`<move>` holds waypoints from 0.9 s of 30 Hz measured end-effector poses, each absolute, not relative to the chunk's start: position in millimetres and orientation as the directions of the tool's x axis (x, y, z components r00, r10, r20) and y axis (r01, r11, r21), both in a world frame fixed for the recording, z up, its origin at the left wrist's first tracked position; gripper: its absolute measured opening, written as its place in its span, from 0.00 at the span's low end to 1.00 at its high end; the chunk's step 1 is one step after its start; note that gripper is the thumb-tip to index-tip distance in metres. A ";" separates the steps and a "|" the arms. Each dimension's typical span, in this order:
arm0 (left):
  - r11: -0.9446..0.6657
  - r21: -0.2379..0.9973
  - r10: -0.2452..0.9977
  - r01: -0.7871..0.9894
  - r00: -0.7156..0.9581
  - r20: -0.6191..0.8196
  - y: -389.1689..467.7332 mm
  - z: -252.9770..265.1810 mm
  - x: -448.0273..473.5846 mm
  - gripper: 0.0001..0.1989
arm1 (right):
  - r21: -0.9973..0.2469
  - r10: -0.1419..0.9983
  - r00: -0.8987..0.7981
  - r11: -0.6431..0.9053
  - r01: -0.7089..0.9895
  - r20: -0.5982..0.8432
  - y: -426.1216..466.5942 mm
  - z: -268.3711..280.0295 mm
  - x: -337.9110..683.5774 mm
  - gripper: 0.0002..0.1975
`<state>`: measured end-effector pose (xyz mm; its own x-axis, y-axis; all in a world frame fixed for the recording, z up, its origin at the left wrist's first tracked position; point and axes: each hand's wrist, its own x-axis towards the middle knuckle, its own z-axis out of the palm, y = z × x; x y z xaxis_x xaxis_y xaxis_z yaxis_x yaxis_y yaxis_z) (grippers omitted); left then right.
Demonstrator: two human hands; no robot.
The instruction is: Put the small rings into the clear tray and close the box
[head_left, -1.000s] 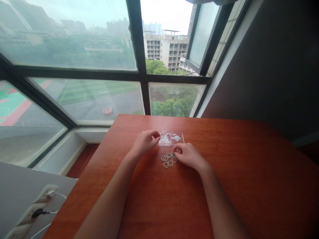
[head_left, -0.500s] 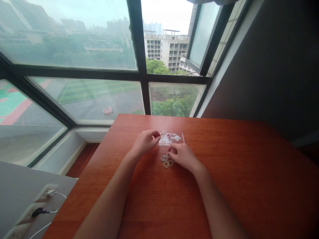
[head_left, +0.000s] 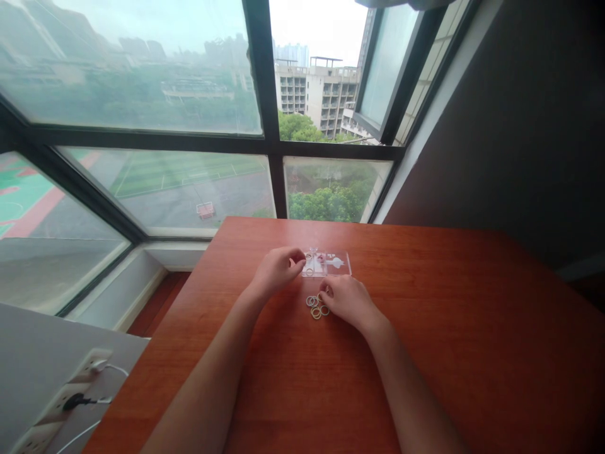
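Note:
A small clear plastic box (head_left: 338, 270) with white printed shapes lies on the table, one or two small rings showing in its left part. At the box's left edge is my left hand (head_left: 278, 271), thumb and fingers closed on that edge. Nearer to me, several thin pale and yellowish rings (head_left: 316, 313) lie in a loose, partly overlapping cluster. My right hand (head_left: 350, 302) rests over the right side of this cluster. Its thumb and forefinger are pinched at a ring (head_left: 320, 296), which the fingertips partly cover.
Both forearms lie across the reddish-brown wooden table (head_left: 463, 328). Beyond its far edge are windows with dark frames (head_left: 276, 148). A dark wall (head_left: 529, 126) rises at the right. Low on the left, a socket strip (head_left: 61, 403) holds plugs and white cables.
My right hand has shifted slightly down, its fingertips staying at the rings. My left hand stays at the box's edge. The whole view has moved a little.

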<state>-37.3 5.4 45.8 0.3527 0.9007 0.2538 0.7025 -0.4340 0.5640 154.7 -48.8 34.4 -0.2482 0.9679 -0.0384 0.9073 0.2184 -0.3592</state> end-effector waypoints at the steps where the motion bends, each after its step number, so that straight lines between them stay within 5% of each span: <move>1: -0.434 0.563 0.901 0.704 0.353 0.253 5.3 46.0 -37.2 0.07 | -0.335 0.967 -0.250 0.223 0.916 -0.040 -49.3 34.3 152.7 0.07; 15: -0.428 0.578 0.903 0.695 0.358 0.238 5.2 46.3 -35.6 0.08 | -0.465 0.987 -0.162 0.144 0.874 0.002 -42.5 31.5 162.9 0.07; 27: -0.437 0.581 0.898 0.687 0.376 0.231 4.5 47.3 -33.7 0.08 | -0.246 0.976 -0.203 0.179 0.953 -0.077 -47.5 34.0 149.9 0.09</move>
